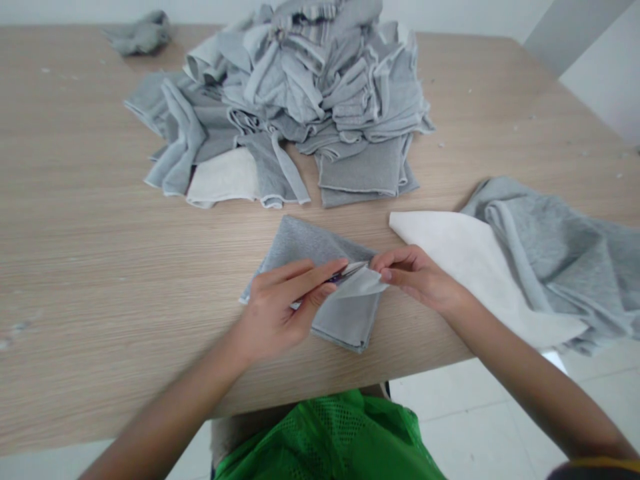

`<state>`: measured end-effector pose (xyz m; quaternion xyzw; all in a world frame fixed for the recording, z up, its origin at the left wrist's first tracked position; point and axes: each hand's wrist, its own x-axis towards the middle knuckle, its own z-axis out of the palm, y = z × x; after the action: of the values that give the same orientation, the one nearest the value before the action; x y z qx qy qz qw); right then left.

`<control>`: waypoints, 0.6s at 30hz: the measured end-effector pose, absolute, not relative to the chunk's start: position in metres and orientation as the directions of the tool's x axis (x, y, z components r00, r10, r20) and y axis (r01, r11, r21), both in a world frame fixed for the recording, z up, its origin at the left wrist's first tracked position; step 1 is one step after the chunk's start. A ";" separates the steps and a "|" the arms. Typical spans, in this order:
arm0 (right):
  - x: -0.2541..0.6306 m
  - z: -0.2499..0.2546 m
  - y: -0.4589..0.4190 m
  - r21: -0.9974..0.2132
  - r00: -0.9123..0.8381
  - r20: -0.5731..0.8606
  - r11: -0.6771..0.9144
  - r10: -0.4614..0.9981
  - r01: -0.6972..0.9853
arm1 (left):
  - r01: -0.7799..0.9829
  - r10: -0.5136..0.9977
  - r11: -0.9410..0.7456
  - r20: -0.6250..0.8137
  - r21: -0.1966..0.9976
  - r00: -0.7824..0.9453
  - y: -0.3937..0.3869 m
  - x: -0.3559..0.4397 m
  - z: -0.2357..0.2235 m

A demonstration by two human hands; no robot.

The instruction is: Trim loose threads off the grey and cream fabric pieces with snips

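Note:
A folded grey cloth (307,241) lies on the table in front of me, one pale corner lifted off it. My left hand (287,300) is closed around small thread snips (351,270), their metal blades pointing right along the raised cloth edge. Whether the blades touch the fabric I cannot tell. At the right end of that edge, my right hand (415,275) pinches the cloth between thumb and fingers, close to the blade tips. Most of the snips' handle is hidden in my left hand.
A large heap of grey cloth pieces (300,87) sits at the back of the wooden table (100,267). Another grey cloth (565,247) and a white piece (465,260) lie at the right, overhanging the front edge. A small crumpled cloth (140,33) is at far left.

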<state>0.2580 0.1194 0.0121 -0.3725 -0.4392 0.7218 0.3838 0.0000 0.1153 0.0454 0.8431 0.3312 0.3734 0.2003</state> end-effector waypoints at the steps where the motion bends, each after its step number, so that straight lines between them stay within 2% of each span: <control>1: 0.258 0.012 0.119 -0.920 -0.425 -0.200 -0.318 0.883 -0.228 | 0.429 0.729 -0.681 0.493 0.594 0.475 0.117 -0.003 0.047; 6: 0.256 0.011 0.120 -0.919 -0.416 -0.201 -0.318 0.887 -0.234 | 0.487 0.785 -0.619 0.498 0.616 0.369 0.127 -0.016 0.053; 12: 0.256 0.009 0.120 -0.919 -0.394 -0.202 -0.312 0.897 -0.239 | 0.499 0.758 -0.652 0.464 0.571 0.458 0.128 -0.014 0.052; 15: 0.256 0.009 0.120 -0.921 -0.392 -0.199 -0.309 0.898 -0.239 | 0.651 0.775 -0.622 0.463 0.435 0.430 0.133 -0.019 0.050; 18: 0.257 0.008 0.120 -0.921 -0.390 -0.203 -0.311 0.898 -0.236 | 0.855 0.842 -0.461 0.422 0.239 0.336 0.145 -0.031 0.046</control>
<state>0.2565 0.1198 0.0085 -0.3832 -0.4318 0.7130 0.3978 -0.0311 0.1452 0.0460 0.8173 0.5190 0.2502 -0.0128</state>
